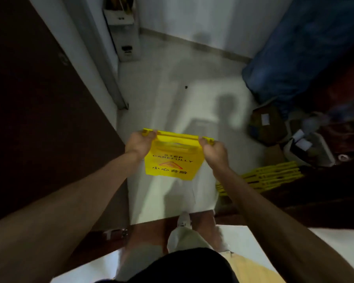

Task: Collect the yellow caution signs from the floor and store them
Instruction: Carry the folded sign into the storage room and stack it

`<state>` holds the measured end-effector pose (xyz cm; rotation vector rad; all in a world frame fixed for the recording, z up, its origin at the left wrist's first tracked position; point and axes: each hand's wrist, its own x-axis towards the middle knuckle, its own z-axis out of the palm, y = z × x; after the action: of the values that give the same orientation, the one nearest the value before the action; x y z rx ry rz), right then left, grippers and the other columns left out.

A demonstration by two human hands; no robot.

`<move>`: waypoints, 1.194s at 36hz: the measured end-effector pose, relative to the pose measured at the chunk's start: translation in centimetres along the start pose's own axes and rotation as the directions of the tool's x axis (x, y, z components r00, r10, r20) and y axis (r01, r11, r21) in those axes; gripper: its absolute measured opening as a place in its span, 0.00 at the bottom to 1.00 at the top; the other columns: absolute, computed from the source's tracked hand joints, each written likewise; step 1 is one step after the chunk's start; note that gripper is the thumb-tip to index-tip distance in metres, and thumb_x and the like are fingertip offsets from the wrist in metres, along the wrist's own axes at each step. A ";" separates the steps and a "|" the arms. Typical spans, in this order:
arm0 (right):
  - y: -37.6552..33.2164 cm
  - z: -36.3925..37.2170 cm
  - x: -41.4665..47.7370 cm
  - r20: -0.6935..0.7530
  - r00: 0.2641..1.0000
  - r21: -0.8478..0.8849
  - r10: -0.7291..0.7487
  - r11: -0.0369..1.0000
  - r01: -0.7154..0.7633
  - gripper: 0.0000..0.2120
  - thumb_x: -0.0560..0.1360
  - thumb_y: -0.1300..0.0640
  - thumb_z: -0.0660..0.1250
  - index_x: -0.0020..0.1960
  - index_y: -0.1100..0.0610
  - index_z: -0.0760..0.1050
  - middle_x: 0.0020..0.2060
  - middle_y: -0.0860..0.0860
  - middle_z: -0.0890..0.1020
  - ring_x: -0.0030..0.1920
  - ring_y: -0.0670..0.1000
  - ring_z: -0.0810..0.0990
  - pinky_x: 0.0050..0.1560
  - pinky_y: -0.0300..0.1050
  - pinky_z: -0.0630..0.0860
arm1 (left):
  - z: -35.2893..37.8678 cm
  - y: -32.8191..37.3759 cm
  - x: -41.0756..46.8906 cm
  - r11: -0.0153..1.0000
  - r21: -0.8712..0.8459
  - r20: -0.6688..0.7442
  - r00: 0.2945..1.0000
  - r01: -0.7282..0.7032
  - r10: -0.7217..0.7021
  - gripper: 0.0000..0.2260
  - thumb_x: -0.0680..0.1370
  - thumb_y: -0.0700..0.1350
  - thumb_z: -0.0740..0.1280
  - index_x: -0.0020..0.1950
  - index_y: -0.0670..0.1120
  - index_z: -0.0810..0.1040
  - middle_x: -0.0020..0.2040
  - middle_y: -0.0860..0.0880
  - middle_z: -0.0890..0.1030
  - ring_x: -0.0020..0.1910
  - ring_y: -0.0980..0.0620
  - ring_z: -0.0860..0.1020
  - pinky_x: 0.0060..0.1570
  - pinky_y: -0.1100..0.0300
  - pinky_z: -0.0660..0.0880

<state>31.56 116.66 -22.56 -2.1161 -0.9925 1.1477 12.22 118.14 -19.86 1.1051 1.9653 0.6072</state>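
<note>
A yellow caution sign (173,160) hangs folded in front of me above the pale floor, its printed face reading "STEP CAREFULLY" turned toward me. My left hand (139,145) grips the sign's top left corner. My right hand (214,151) grips the top right corner. A stack of several more yellow caution signs (270,174) lies flat on the floor to the right, beside my right forearm.
A dark brown door (39,119) stands open on the left. A white cabinet (125,37) stands in the far corner. Blue wrapped bundle (298,48), cardboard boxes (268,125) and clutter fill the right side. My feet stand at the threshold (172,219).
</note>
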 end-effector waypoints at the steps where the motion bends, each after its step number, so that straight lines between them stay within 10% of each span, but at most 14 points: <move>1: -0.7 0.0 0.6 -0.007 1.000 0.006 -0.015 1.000 0.015 0.25 0.76 0.42 0.63 0.57 0.64 0.79 0.56 0.63 0.82 0.58 0.62 0.79 0.54 0.49 0.73 | 0.0 0.9 0.6 1.000 0.006 0.014 1.000 -0.011 0.011 0.20 0.79 0.53 0.63 0.57 0.36 0.79 0.58 0.36 0.80 0.60 0.39 0.77 0.54 0.51 0.73; 7: -3.7 0.0 5.9 -0.053 0.998 0.036 -0.022 0.999 0.024 0.24 0.76 0.42 0.62 0.53 0.63 0.81 0.53 0.62 0.83 0.57 0.61 0.80 0.53 0.49 0.73 | 1.5 4.6 7.4 0.998 0.025 0.054 0.997 -0.058 0.057 0.19 0.78 0.53 0.64 0.55 0.38 0.80 0.46 0.41 0.79 0.53 0.40 0.80 0.42 0.56 0.68; 18: -8.9 0.2 16.6 -0.245 0.941 0.143 0.232 0.969 -0.201 0.32 0.75 0.36 0.61 0.61 0.64 0.77 0.60 0.63 0.80 0.62 0.62 0.77 0.55 0.48 0.71 | 6.6 13.7 22.9 0.970 0.118 0.298 0.939 -0.212 0.168 0.19 0.77 0.55 0.65 0.55 0.41 0.81 0.54 0.39 0.83 0.55 0.41 0.80 0.49 0.55 0.73; 43: -2.7 -12.8 27.0 -0.373 0.535 0.615 0.758 0.634 -0.469 0.30 0.79 0.40 0.56 0.64 0.65 0.74 0.63 0.64 0.77 0.64 0.64 0.75 0.60 0.51 0.72 | 33.4 32.7 25.8 0.628 0.246 0.831 0.494 -0.738 0.255 0.18 0.77 0.56 0.64 0.53 0.42 0.82 0.54 0.40 0.83 0.56 0.41 0.80 0.52 0.54 0.74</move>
<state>51.61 138.52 -26.91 -2.2393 0.3955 0.7465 47.31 157.88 -26.14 2.0148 1.0254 -0.2360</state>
